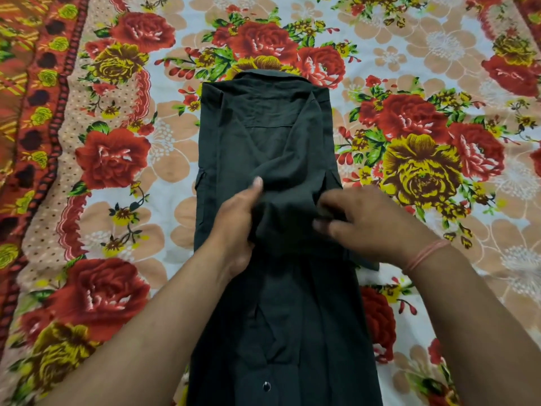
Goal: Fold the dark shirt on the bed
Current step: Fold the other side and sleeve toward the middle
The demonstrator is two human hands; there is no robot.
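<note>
The left hand (237, 221) has its grip closed on a raised fold at the middle of the dark collared cloth shirt (263, 136), the blurred right hand (369, 221) seemingly pinching that fold's edge, the narrow-folded shirt lying lengthwise on the red-and-yellow floral bed sheet (117, 159).

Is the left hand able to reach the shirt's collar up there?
Probably yes. The left hand grips the dark shirt at its middle, and only flat cloth lies between it and the collar.
</note>
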